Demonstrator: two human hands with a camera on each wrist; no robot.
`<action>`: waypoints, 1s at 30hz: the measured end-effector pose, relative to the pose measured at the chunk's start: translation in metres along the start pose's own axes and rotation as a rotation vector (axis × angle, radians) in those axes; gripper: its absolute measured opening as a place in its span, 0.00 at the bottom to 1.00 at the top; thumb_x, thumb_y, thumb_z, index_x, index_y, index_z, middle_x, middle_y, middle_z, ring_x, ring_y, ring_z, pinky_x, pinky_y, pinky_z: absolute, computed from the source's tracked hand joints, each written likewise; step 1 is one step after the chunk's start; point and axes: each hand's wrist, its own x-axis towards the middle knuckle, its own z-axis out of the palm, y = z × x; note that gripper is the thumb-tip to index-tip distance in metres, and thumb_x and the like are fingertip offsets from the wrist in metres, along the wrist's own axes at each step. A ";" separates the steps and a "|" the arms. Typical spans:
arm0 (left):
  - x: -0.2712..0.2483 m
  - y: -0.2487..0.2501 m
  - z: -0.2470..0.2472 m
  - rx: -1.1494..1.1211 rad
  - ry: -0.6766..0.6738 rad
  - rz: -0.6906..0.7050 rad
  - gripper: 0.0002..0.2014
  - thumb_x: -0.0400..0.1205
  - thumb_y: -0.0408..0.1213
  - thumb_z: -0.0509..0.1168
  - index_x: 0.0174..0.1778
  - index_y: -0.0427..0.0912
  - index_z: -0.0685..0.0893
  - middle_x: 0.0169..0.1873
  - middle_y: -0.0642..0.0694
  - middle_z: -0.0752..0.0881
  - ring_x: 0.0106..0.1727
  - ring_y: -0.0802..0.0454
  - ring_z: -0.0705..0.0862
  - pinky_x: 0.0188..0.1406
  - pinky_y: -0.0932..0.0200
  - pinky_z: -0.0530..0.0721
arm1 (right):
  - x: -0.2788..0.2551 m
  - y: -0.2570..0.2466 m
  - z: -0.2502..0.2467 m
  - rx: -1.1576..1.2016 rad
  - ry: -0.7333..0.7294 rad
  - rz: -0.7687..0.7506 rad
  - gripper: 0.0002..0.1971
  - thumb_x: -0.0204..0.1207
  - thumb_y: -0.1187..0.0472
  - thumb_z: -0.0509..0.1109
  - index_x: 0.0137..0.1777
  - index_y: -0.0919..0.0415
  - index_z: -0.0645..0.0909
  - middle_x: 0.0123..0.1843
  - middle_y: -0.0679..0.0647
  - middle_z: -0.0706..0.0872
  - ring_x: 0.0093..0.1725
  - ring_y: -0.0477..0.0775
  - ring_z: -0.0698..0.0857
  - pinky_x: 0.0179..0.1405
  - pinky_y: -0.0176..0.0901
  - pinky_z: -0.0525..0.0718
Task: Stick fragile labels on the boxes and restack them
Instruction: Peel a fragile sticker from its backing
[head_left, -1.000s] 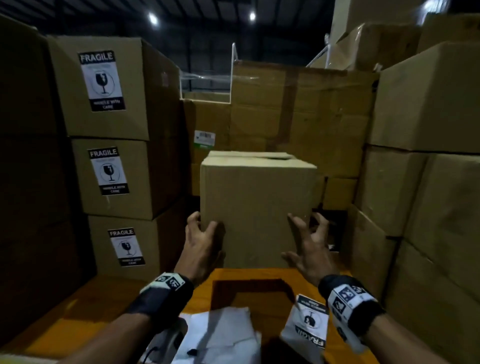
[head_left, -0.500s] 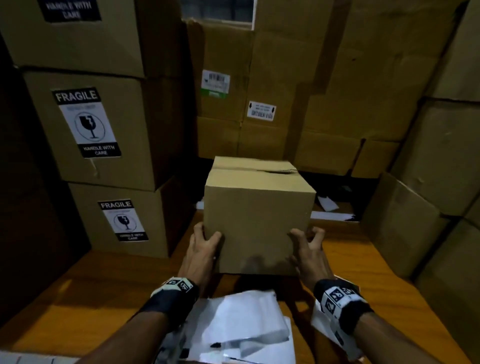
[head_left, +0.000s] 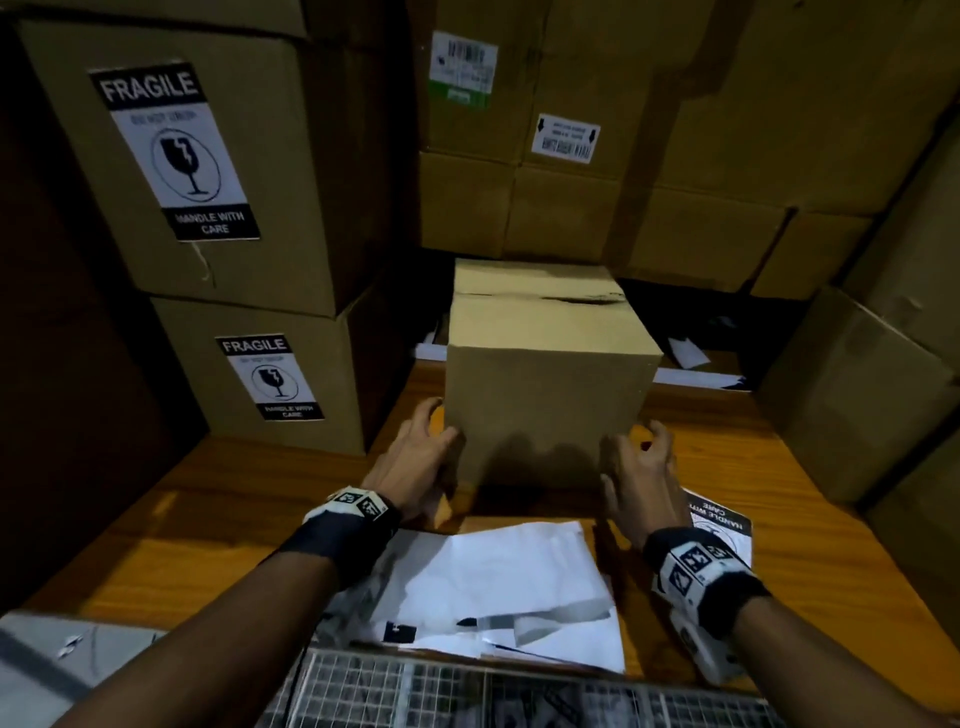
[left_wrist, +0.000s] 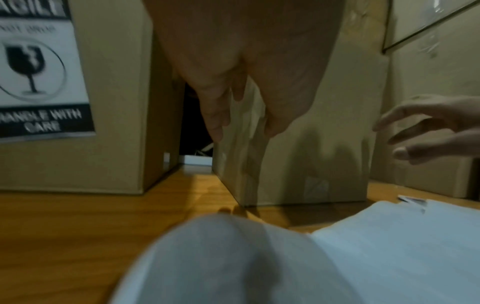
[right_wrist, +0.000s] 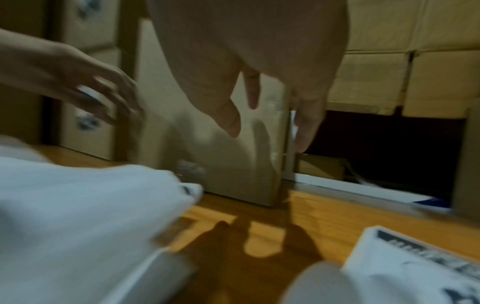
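Box: the plain brown cardboard box (head_left: 545, 384) now stands flat on the orange wooden tabletop (head_left: 218, 509); a second ago it was held up in front of the stacks, half a second ago it was just reaching the wood.
Left hand: the left hand (head_left: 415, 467) lies at the box's lower left corner, fingers straight and loosely spread; the left wrist view shows them along the edge, touching or nearly so, gripping nothing.
Right hand: the right hand (head_left: 636, 480) sits just beside the lower right corner, fingers relaxed and spread, holding nothing; whether they touch the cardboard I cannot tell.
Change: the hold of a moment ago has loosened into open hands.
Labelled stack: two brown boxes (head_left: 249, 291) with black-and-white fragile labels stand stacked to the left, near the plain box.
Supplies: a black-and-white fragile label sheet (head_left: 719, 525) lies on the wood by the right wrist; loose white backing papers (head_left: 498, 587) lie in front of the box.
Meaning: the box's front face is bare, so it seems set down for labelling; picking up a label looks like the next step.
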 end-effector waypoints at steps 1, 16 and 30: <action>-0.005 -0.003 -0.007 0.044 -0.009 0.015 0.28 0.84 0.39 0.67 0.81 0.46 0.68 0.84 0.39 0.57 0.80 0.34 0.65 0.75 0.39 0.74 | -0.008 -0.004 0.001 -0.008 0.014 0.002 0.20 0.75 0.59 0.75 0.65 0.56 0.75 0.80 0.65 0.58 0.73 0.73 0.71 0.59 0.62 0.86; -0.134 -0.038 0.000 0.153 -0.156 -0.091 0.54 0.71 0.84 0.38 0.83 0.48 0.66 0.73 0.44 0.70 0.68 0.42 0.74 0.67 0.45 0.77 | -0.086 -0.064 0.054 -0.211 -0.336 -0.823 0.20 0.64 0.49 0.76 0.56 0.51 0.83 0.58 0.55 0.84 0.59 0.64 0.82 0.45 0.56 0.83; -0.143 0.002 0.031 0.103 0.031 -0.260 0.33 0.82 0.64 0.60 0.73 0.42 0.70 0.67 0.42 0.76 0.66 0.40 0.74 0.60 0.45 0.79 | -0.064 -0.054 0.012 0.241 -0.077 -0.682 0.06 0.75 0.63 0.66 0.50 0.58 0.82 0.43 0.54 0.84 0.38 0.60 0.82 0.31 0.50 0.81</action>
